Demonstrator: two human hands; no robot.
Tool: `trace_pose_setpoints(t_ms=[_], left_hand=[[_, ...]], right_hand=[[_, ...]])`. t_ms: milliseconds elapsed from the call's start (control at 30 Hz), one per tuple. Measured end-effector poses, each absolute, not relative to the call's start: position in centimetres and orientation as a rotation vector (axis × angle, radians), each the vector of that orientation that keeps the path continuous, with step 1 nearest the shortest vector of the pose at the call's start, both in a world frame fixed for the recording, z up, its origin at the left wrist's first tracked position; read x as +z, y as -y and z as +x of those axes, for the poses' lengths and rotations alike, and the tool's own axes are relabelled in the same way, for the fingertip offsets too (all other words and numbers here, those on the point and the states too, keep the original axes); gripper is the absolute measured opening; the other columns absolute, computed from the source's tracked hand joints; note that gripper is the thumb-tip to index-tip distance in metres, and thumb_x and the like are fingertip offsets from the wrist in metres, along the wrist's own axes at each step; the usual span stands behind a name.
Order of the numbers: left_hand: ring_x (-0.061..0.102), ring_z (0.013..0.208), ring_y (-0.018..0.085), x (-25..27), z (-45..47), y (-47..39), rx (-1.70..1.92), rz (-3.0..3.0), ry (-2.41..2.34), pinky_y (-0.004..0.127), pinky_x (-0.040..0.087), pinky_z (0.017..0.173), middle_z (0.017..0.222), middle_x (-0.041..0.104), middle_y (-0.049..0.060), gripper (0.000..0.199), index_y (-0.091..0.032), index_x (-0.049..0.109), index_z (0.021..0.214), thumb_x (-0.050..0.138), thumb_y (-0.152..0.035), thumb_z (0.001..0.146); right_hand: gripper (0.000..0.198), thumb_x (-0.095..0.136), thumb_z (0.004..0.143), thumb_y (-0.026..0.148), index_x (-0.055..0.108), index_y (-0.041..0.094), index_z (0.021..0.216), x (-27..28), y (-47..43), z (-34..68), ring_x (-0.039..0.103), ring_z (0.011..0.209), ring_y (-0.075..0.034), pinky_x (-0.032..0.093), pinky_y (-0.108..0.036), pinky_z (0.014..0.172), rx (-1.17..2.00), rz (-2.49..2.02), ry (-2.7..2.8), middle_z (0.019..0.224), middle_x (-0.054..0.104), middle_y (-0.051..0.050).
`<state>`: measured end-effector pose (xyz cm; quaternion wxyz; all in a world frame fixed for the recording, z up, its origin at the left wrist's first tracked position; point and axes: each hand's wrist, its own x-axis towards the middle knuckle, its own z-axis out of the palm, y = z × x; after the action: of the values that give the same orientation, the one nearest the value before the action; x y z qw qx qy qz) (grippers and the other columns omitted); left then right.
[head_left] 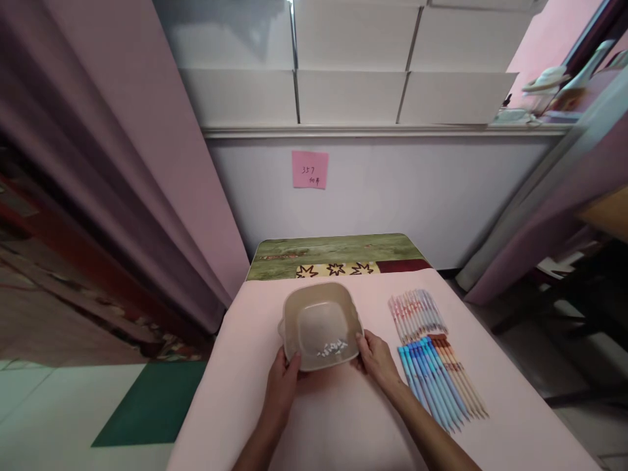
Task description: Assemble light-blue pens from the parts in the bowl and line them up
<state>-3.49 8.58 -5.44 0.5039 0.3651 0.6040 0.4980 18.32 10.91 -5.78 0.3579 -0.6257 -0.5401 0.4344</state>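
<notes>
Both hands grip a beige, rounded-square bowl (318, 301) by its near corners, over the pink-covered table. My left hand (283, 376) has its thumb on the near left rim, fingers beneath. On the near right corner my right hand (375, 356) is closed, its thumb at the rim and some fingers hidden under the bowl. Inside, small white pieces (332, 348) lie gathered along the near side; they are too small to name. To the right, pens with pale patterned barrels (417, 314), blue pens (432, 383) and brown-and-cream pens (461, 376) lie in neat rows.
The pink cloth (230, 366) covers most of the table. A green patterned tabletop (338, 246) shows at the far end, against a white wall with a pink note (310, 170). Pink curtains (161, 170) hang at the left. A green mat (152, 402) lies on the floor.
</notes>
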Motion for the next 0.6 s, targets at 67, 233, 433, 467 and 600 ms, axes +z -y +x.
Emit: trace_pose_setpoints(t_ms=[67, 233, 433, 467, 600], left_hand=[[0.068, 0.081, 0.024, -5.2, -3.7, -8.7, 1.158, 0.851, -1.47, 0.033, 0.057, 0.067, 0.1, 0.069, 0.012, 0.051, -0.013, 0.057, 0.114, 0.066, -0.044, 0.075], [0.067, 0.069, 0.02, -4.0, -4.1, -9.3, 1.161, 0.743, -1.559, 0.03, 0.056, 0.052, 0.11, 0.066, 0.015, 0.059, -0.016, 0.052, 0.125, 0.067, -0.045, 0.075], [0.066, 0.063, 0.018, -3.9, -4.6, -9.7, 1.144, 0.799, -1.55, 0.029, 0.055, 0.053, 0.096, 0.07, 0.009, 0.054, -0.015, 0.054, 0.123, 0.068, -0.032, 0.074], [0.065, 0.061, 0.018, -4.0, -5.0, -9.6, 1.147, 0.817, -1.571, 0.029, 0.055, 0.052, 0.092, 0.071, 0.008, 0.051, -0.016, 0.055, 0.122, 0.067, -0.03, 0.074], [0.063, 0.062, 0.018, -4.6, -8.1, -8.9, 1.159, 0.858, -1.667, 0.028, 0.054, 0.049, 0.089, 0.07, 0.006, 0.044, -0.017, 0.058, 0.115, 0.062, -0.025, 0.073]], right_hand=[[0.042, 0.034, 0.09, 0.054, 0.051, 0.02, 0.072, -5.9, -10.8, 18.7, 0.055, 0.039, -0.015, 0.039, -0.023, 0.041, 1.142, -1.609, 1.375, 0.047, 0.057, 0.002], [0.051, 0.038, 0.089, 0.057, 0.057, 0.016, 0.111, -5.3, -10.6, 19.6, 0.059, 0.045, -0.017, 0.043, -0.024, 0.046, 1.061, -1.62, 1.309, 0.051, 0.059, 0.003], [0.047, 0.041, 0.088, 0.054, 0.057, 0.015, 0.108, -5.2, -10.3, 17.6, 0.057, 0.042, -0.016, 0.042, -0.024, 0.044, 1.105, -1.515, 1.336, 0.049, 0.058, 0.003], [0.046, 0.041, 0.088, 0.054, 0.057, 0.015, 0.107, -5.2, -10.0, 17.0, 0.057, 0.042, -0.016, 0.042, -0.024, 0.044, 1.126, -1.493, 1.337, 0.05, 0.058, 0.003], [0.05, 0.045, 0.087, 0.053, 0.052, 0.014, 0.117, -5.2, -8.7, 15.1, 0.057, 0.043, -0.013, 0.042, -0.021, 0.041, 1.262, -1.384, 1.337, 0.059, 0.06, 0.002]])
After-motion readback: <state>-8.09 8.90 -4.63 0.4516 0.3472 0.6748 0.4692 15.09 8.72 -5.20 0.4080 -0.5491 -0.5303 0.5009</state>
